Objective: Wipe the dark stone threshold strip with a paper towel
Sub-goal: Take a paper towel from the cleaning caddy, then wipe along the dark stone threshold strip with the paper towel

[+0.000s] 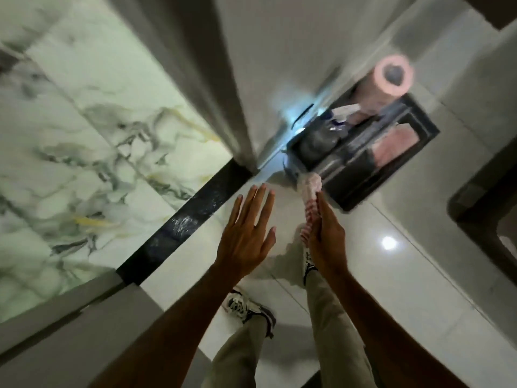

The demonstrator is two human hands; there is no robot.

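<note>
While the right hand (pixel 326 233) grips a pink paper towel (pixel 309 197) and the left hand (pixel 246 228) hovers open and empty, the dark stone threshold strip (pixel 184 222) appears not yet wiped.

The scene is dimly lit overall, with a greenish cast on the marble-veined floor (pixel 84 130) at the left. A round, hard glare spot (pixel 389 243) is reflected on the glossy white tile floor (pixel 419 275), and a bluish bloom (pixel 293 107) is seen on the pale wall beside the dark caddy (pixel 363 152). Soft shadows are cast on the tile below the hands. Motion blur is spread across the frame, strongest on the pink paper roll (pixel 391 77) and the caddy. Straight edges are bent by wide-angle distortion towards the borders, and the corners are darkened.
</note>
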